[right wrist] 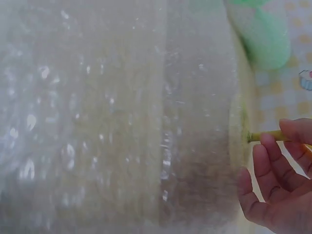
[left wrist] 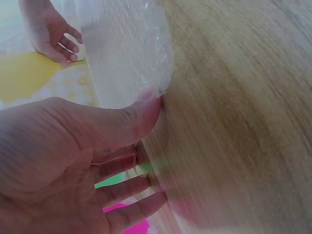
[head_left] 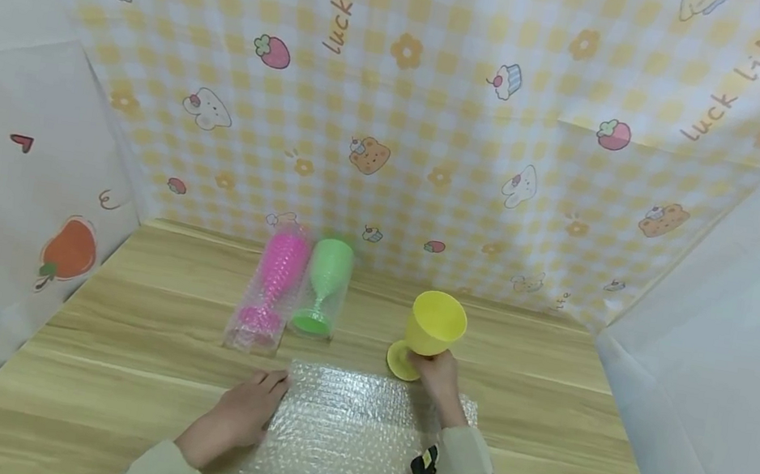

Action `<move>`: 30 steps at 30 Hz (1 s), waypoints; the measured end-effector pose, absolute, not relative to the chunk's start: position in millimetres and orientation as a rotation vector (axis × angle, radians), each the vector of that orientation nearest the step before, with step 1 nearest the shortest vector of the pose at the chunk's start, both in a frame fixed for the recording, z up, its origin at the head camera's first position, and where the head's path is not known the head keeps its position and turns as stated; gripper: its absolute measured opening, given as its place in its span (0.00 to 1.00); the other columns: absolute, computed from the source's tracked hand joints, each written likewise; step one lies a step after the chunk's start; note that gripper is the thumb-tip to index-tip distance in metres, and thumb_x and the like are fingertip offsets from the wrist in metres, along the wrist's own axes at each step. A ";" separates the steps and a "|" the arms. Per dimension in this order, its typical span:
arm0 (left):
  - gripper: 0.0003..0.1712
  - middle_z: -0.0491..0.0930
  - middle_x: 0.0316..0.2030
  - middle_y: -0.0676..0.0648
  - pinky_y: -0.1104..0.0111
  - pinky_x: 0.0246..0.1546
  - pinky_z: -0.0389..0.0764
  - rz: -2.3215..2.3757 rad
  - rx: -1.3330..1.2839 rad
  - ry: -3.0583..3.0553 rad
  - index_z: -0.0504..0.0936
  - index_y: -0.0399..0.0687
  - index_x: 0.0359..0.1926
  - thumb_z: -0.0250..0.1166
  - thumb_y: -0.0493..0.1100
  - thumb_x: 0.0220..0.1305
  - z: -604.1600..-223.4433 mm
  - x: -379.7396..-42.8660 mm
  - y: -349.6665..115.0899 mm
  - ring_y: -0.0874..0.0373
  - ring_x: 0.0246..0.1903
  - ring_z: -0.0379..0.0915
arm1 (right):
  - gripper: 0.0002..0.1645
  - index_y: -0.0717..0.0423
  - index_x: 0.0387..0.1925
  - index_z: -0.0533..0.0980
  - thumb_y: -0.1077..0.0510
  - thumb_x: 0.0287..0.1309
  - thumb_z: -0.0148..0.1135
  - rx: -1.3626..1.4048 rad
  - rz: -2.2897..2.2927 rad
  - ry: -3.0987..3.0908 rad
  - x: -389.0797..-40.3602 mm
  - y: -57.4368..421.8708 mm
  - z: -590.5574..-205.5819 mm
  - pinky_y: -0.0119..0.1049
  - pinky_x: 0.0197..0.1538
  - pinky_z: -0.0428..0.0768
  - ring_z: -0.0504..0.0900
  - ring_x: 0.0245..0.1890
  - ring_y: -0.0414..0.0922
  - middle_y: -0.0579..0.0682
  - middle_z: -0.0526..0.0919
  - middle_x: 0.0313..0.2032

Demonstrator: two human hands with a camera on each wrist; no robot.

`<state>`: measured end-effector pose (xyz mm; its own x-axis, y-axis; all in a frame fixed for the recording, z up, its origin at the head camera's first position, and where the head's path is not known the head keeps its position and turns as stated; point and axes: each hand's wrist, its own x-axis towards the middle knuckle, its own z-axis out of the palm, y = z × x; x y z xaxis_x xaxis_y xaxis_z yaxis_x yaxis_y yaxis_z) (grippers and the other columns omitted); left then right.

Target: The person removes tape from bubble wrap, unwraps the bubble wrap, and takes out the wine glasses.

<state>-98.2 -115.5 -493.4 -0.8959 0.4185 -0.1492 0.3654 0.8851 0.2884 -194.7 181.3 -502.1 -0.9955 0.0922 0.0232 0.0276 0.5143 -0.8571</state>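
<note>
A yellow plastic goblet stands just behind a flat sheet of bubble wrap. My right hand pinches its stem between thumb and fingers, as the right wrist view shows, with the round base low by the sheet's far edge. At the sheet's left edge lies my left hand. In the left wrist view its thumb touches the bubble wrap's edge, and the other fingers stretch out over the wood. Whether the goblet's base touches the table is hard to tell.
Behind the sheet, a pink goblet and a green goblet lie side by side, each inside bubble wrap. The wooden tabletop ends at a checked cloth backdrop, with white cloth at both sides.
</note>
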 end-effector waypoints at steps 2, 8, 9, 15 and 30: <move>0.46 0.64 0.62 0.35 0.53 0.58 0.71 0.377 0.602 2.848 0.66 0.31 0.61 0.75 0.36 0.36 -494.0 -98.2 -115.5 0.40 0.60 0.61 | 0.17 0.67 0.43 0.74 0.63 0.50 0.64 -0.104 1.485 -2.684 -198.1 180.5 -505.8 0.49 0.48 0.78 0.78 0.43 0.53 0.62 0.81 0.42; 0.46 0.64 0.62 0.35 0.53 0.58 0.71 0.390 0.602 2.840 0.66 0.31 0.61 0.74 0.36 0.37 -495.6 -98.2 -115.2 0.40 0.60 0.61 | 0.16 0.68 0.42 0.74 0.64 0.51 0.63 -0.100 1.475 -2.694 -202.2 180.7 -510.8 0.45 0.45 0.79 0.78 0.41 0.53 0.62 0.80 0.40; 0.46 0.64 0.62 0.35 0.53 0.58 0.71 0.394 0.600 2.838 0.66 0.31 0.61 0.74 0.36 0.37 -495.8 -98.3 -115.1 0.40 0.61 0.61 | 0.14 0.67 0.41 0.74 0.65 0.51 0.62 -0.106 1.456 -2.719 -201.6 181.2 -510.7 0.43 0.43 0.79 0.78 0.39 0.51 0.61 0.80 0.38; 0.46 0.64 0.62 0.35 0.52 0.58 0.71 0.395 0.590 2.845 0.66 0.31 0.61 0.74 0.35 0.37 -495.5 -98.6 -114.9 0.40 0.61 0.61 | 0.09 0.64 0.30 0.72 0.64 0.47 0.64 -0.136 1.258 -2.984 -193.0 184.3 -509.2 0.32 0.25 0.71 0.71 0.25 0.44 0.52 0.75 0.25; 0.46 0.63 0.63 0.35 0.50 0.56 0.72 0.404 0.570 2.823 0.65 0.31 0.62 0.74 0.36 0.38 -491.3 -97.3 -113.6 0.39 0.61 0.60 | 0.26 0.62 0.46 0.75 0.53 0.47 0.69 -0.159 0.890 -3.040 -189.8 180.6 -515.0 0.50 0.44 0.68 0.80 0.37 0.51 0.54 0.84 0.37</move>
